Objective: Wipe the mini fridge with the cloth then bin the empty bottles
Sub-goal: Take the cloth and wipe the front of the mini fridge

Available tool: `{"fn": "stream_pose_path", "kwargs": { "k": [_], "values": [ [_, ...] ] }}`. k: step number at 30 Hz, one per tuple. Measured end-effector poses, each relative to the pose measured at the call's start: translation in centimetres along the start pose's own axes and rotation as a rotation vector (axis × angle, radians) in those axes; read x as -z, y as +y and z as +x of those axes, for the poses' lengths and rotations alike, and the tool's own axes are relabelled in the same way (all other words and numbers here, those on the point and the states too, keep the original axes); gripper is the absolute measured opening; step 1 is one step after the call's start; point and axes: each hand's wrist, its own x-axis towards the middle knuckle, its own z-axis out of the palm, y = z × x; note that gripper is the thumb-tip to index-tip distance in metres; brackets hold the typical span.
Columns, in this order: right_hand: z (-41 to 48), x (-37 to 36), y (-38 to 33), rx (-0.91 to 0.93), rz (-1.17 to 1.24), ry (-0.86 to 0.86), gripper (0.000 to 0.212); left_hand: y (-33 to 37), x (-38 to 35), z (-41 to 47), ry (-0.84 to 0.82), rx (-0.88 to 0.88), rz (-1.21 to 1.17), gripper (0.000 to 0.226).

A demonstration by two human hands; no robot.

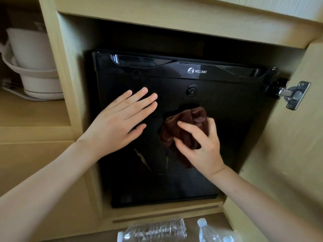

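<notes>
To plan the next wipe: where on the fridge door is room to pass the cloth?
Bare: the lower fridge door below both hands; the right side between keyhole and hinge. Crowded: the middle, left hand flat, right hand gripping cloth.

2 arms in view, both bare skin. Left forearm [52,180] is uncovered from frame edge to wrist, smooth, and so is the right forearm [262,198]. Left hand [120,123] — bare, all 5 digits visible, slim, nails short and rounded. Right hand [201,145] — bare, back showing, knuckles lightly ridged, crease at the wrist, outline slightly blurred.
</notes>
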Motion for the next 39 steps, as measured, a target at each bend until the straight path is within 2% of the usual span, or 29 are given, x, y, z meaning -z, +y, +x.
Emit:
{"fn": "stream_pose_path", "kwargs": {
  "k": [3,7,9,14,17,19,24,29,32,36,39],
  "values": [
    [3.5,0.6,0.0,0.009,-0.028,0.155,0.034,0.0,0.0,-0.1,0.004,0.001,0.001,0.051],
    [2.8,-0.3,0.1,0.033,-0.014,0.176,0.033,0.2,-0.3,-0.1,0.023,0.013,-0.041,0.051],
    [0.5,-1.0,0.4,0.046,0.005,0.104,0.033,0.3,-0.4,-0.1,0.031,0.024,-0.050,0.050],
    [-6.1,-1.2,1.7,0.168,-0.083,-0.290,0.033,0.5,-0.3,-0.1,0.038,0.040,-0.066,0.050],
    [-6.3,-0.6,1.9,0.172,-0.123,-0.372,0.034,0.4,-0.1,-0.1,0.020,0.039,-0.061,0.051],
    [-4.9,-0.2,1.4,0.136,-0.095,-0.312,0.033,0.4,0.0,-0.1,0.009,0.027,-0.050,0.052],
    [0.9,0.8,0.6,0.028,-0.030,-0.003,0.035,0.2,0.3,0.0,0.007,0.003,-0.045,0.050],
    [2.1,-0.2,0.2,0.069,-0.046,0.082,0.033,0.0,0.4,0.0,-0.001,-0.001,-0.074,0.049],
    [-0.7,-1.7,0.2,0.146,-0.039,-0.036,0.033,0.3,0.0,-0.2,0.012,0.023,-0.073,0.049],
    [-4.3,-2.2,0.9,0.333,-0.162,-0.350,0.032,0.9,-0.2,-0.4,0.035,0.054,-0.064,0.049],
    [-4.4,-1.4,1.0,0.339,-0.170,-0.463,0.034,0.5,0.5,-0.3,-0.021,0.018,-0.029,0.050]
  ]
}}
